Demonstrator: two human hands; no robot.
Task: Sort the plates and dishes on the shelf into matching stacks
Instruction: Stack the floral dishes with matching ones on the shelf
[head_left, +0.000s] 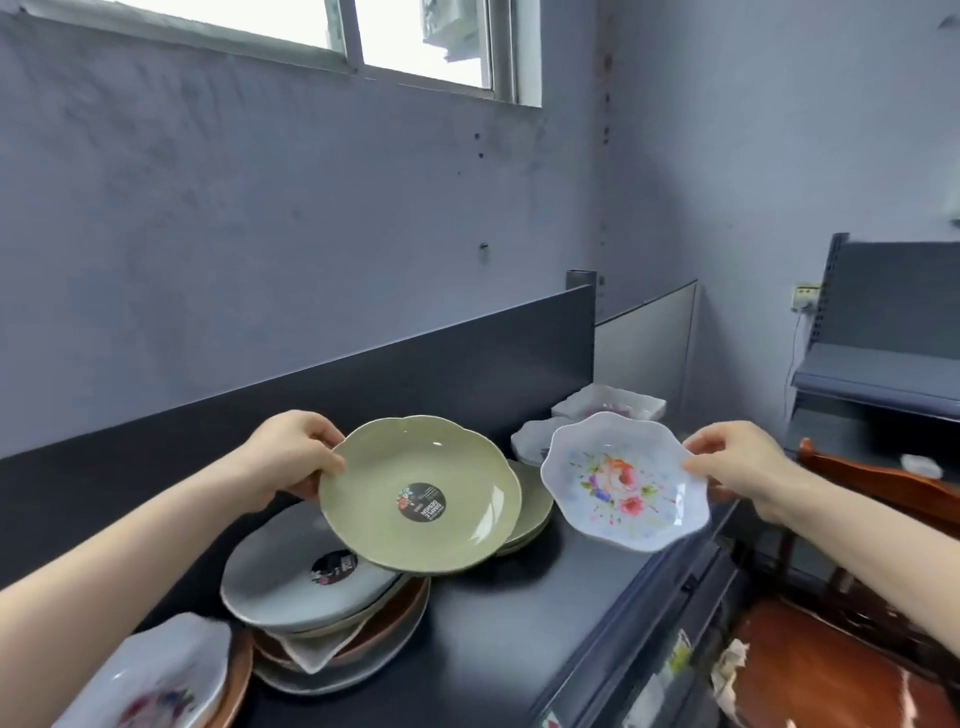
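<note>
Bottom left corner: a near dish (150, 680) with a flower print sits on a brown plate (236, 680), blurred at the frame edge. Just beyond it is the mixed pile (332, 644), with a grey plate (280, 582) on top and brown and white pieces jammed underneath, nothing matched there yet.

Up to mid-frame, both hands are busy. The left hand (291, 457) grips the green plate (421, 493) by its left rim, thumb on top and fingers under, and the plate hangs tilted above the grey plate. The right hand (737, 467) pinches the floral dish (623, 478) at its right edge, holding it in the air over the front lip of the shelf (493, 649), right of centre.

Behind the green plate sits the green stack (535, 499), partly hidden, and that looks like its home. Further back, centre right, white dishes (613, 402) wait by the dark back panel (363, 384). The floral dish probably belongs there, though their pattern is hard to read.

To do this well, level the green plate before lowering it, line up the scalloped rims so it nests flat, and release only once it is seated. One-edge grips give little control, so one piece at a time is the safer call. The floral dish has nothing beneath it.
</note>
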